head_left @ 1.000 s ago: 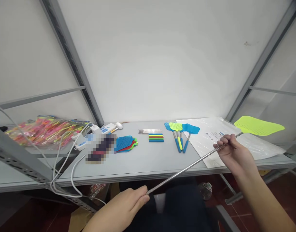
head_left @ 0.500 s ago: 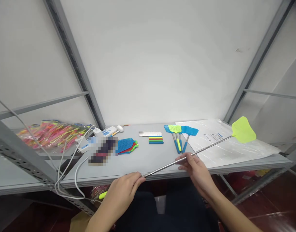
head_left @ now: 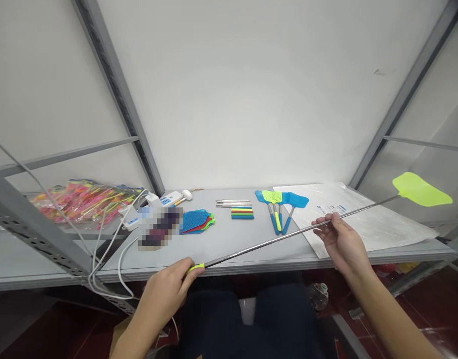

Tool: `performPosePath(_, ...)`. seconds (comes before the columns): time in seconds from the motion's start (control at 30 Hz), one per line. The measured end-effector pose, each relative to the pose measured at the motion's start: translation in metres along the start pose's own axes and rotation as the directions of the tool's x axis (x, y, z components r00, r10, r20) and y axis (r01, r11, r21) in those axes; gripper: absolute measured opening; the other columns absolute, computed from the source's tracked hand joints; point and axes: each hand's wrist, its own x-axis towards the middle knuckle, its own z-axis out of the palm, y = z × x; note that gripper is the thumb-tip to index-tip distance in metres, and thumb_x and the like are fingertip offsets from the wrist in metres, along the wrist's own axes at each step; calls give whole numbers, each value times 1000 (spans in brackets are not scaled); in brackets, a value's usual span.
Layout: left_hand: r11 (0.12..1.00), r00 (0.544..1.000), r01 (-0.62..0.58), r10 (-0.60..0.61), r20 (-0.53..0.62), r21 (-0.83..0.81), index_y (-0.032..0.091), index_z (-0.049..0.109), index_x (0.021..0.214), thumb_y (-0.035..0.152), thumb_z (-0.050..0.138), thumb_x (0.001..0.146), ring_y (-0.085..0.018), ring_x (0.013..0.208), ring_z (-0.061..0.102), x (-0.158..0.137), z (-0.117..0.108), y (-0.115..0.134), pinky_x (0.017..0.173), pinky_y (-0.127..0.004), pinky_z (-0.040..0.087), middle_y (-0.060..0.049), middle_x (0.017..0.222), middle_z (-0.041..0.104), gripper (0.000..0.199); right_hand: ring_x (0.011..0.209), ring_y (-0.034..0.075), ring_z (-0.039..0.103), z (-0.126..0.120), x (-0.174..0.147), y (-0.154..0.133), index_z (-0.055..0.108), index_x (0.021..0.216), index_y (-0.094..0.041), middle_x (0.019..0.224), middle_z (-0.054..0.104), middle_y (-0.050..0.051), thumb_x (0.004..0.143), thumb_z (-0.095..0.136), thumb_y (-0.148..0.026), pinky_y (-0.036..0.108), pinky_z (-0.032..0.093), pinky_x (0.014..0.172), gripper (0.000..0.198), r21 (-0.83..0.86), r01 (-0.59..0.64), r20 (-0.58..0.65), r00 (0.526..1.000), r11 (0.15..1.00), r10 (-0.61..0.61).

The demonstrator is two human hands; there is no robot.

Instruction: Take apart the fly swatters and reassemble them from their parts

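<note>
A fly swatter (head_left: pixel 266 243) with a long metal rod and a yellow-green paddle (head_left: pixel 423 189) slants across the front of the table, held in both hands. My left hand (head_left: pixel 167 286) is wrapped round its yellow-green grip, most of which is hidden. My right hand (head_left: pixel 343 239) pinches the rod between thumb and fingers, nearer the paddle. Behind the rod lie several shorter swatters (head_left: pixel 283 212) with blue and yellow-green heads, a row of coloured grip tubes (head_left: pixel 242 213), several metal rods (head_left: pixel 233 203) and a stack of loose swatter heads (head_left: pixel 196 221).
White plastic sheeting (head_left: pixel 381 227) covers the table's right side. At left are a power strip (head_left: pixel 171 198), white cables (head_left: pixel 120 259), a pixelated item (head_left: pixel 160 229) and bagged colourful goods (head_left: pixel 90 202). Metal shelf posts (head_left: pixel 116 85) flank the table. A clear bottle (head_left: pixel 319 296) stands below.
My hands have moved apart, the left one down-left onto the yellow-green grip, the right one rightward along with the paddle. More of the metal rod shows between them.
</note>
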Motion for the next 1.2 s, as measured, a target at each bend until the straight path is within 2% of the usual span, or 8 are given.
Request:
performPosePath(0.13, 936, 922, 138, -240, -303, -324, 21, 55, 67, 49, 44, 92, -15, 55, 55, -5, 6, -12, 59, -26, 39, 2, 55, 56, 39, 75, 14, 67, -6, -2, 7, 66, 79, -19, 78, 71, 3, 75, 75, -40, 23, 55, 66, 23, 23, -31, -5, 1000, 999, 31)
performPosePath(0.27, 444, 736, 48, -621, -269, -895, 17, 61, 81, 44, 53, 87, -20, 67, 68, 5, 17, -8, 63, -30, 53, -1, 65, 67, 28, 83, 17, 69, -2, -9, 14, 70, 86, -19, 92, 74, 7, 77, 73, -42, 26, 56, 70, 25, 16, -67, 32, 997, 998, 66)
performPosePath(0.33, 205, 685, -81, -699, -204, -975, 16, 61, 86, 39, 56, 85, -26, 83, 71, 11, 21, -2, 69, -37, 57, -5, 75, 71, 23, 89, 19, 69, 3, -14, 20, 71, 88, -19, 102, 74, 8, 78, 72, -44, 30, 55, 77, 27, 17, -64, 37, 997, 998, 64)
performPosePath(0.4, 107, 637, -150, -750, -179, -983, 15, 60, 87, 35, 56, 85, -27, 85, 72, 16, 23, 6, 70, -40, 59, -5, 76, 71, 20, 92, 20, 69, 11, -22, 27, 72, 88, -19, 105, 73, 8, 78, 71, -44, 32, 54, 84, 27, 20, -66, 43, 997, 998, 65)
performPosePath(0.57, 115, 576, -280, -774, -262, -953, 16, 57, 87, 34, 53, 87, -23, 72, 72, 25, 17, 31, 67, -39, 59, -1, 72, 69, 18, 102, 23, 67, 38, -48, 46, 73, 94, -19, 116, 70, 10, 83, 66, -46, 35, 51, 89, 30, 17, -189, 157, 970, 982, 184)
performPosePath(0.83, 426, 564, -281, -652, -507, -860, 15, 62, 84, 40, 55, 87, -10, 41, 53, 89, 13, 67, 45, -21, 45, 7, 49, 49, 27, 99, 25, 67, 86, -73, 53, 74, 96, -21, 122, 66, 11, 85, 61, -49, 38, 51, 85, 32, -46, -193, 330, 923, 980, 198)
performPosePath(1.0, 443, 328, -295, -785, -525, -847, 15, 59, 85, 36, 50, 86, -7, 41, 44, 101, 19, 43, 42, -20, 39, 5, 59, 52, 23, 100, 24, 63, 98, -67, 43, 72, 104, -22, 103, 71, 9, 86, 59, -49, 37, 49, 82, 35, -101, -32, 385, 920, 994, 69)
performPosePath(1.2, 453, 109, -311, -857, -504, -836, 18, 55, 79, 28, 52, 78, -11, 38, 38, 46, 25, -11, 41, -23, 35, 10, 43, 37, 11, 69, 17, 59, 76, -29, 30, 67, 94, -26, 68, 62, 0, 88, 41, -63, 33, 47, 72, 46, 130, -7, 135, 991, 991, -10)
